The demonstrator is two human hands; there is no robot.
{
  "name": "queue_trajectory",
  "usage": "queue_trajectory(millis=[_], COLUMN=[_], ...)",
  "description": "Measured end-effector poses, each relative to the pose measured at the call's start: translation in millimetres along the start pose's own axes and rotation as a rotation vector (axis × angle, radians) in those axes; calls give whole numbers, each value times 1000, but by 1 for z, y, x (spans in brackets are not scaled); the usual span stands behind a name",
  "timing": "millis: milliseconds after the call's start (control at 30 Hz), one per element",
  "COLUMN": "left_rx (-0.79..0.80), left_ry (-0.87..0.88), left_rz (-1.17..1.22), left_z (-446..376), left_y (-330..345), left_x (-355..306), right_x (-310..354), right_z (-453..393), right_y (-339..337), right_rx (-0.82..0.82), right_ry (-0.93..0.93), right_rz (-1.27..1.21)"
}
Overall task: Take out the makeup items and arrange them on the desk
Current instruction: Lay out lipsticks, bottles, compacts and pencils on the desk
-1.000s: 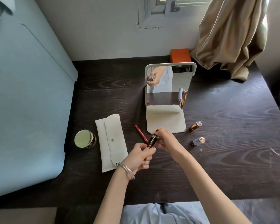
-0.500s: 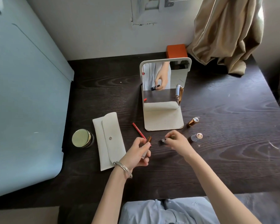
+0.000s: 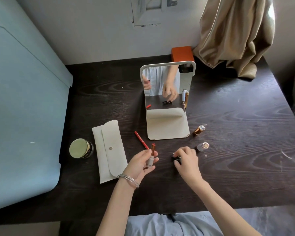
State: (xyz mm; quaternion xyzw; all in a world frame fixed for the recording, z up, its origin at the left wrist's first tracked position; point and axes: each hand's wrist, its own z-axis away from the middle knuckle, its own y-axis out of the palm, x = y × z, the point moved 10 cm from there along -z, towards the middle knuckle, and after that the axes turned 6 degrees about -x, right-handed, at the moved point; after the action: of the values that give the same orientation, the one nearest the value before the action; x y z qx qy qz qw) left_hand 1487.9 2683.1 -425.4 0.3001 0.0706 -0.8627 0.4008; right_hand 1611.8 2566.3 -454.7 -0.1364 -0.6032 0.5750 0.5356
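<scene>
We see the dark desk with a standing mirror far from us and a white pouch to the left. Our left hand grips an uncapped lipstick upright just above the desk. Our right hand pinches its dark cap down on the desk, near two more tubes on the right.

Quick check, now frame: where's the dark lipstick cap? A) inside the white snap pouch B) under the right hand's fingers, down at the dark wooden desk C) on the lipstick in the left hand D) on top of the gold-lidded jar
B: the right hand pinches the small dark cap low at the dark wooden desk, while the left hand holds the uncapped lipstick upright, red tip exposed.
</scene>
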Motion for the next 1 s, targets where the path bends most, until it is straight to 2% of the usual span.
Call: queue_trajectory(millis=[67, 167, 200, 300, 400, 600, 700, 833, 900, 1000], left_rx=[9, -5, -13, -24, -15, -44, -52, -85, -131, -134], left_ry=[3, 15, 19, 28, 27, 104, 122, 144, 193, 188], left_rz=[8, 15, 29, 64, 84, 51, 76, 21, -63, -63], left_z=[-3, -6, -7, -10, -9, -7, -8, -10, -12, -12], left_y=[5, 13, 15, 19, 23, 28, 31, 33, 30, 30], left_x=[0, 0, 1, 2, 3, -11, -17, -20, -24, -24], right_x=[27, 48, 53, 61, 52, 62, 71, 76, 78, 77], right_z=[7, 25, 29, 29, 21, 29, 31, 31, 31, 28], right_y=[-8, 7, 10, 9, 13, 36, 38, 40, 38, 37], right_rx=[-4, 368, 445, 475, 429, 667, 754, 759, 771, 760], right_ry=[-95, 134, 178, 139, 238, 494, 601, 654, 611, 573], right_rz=[-167, -760, -887, -917, -978, -1561, -1758, -1776, -1786, -1811])
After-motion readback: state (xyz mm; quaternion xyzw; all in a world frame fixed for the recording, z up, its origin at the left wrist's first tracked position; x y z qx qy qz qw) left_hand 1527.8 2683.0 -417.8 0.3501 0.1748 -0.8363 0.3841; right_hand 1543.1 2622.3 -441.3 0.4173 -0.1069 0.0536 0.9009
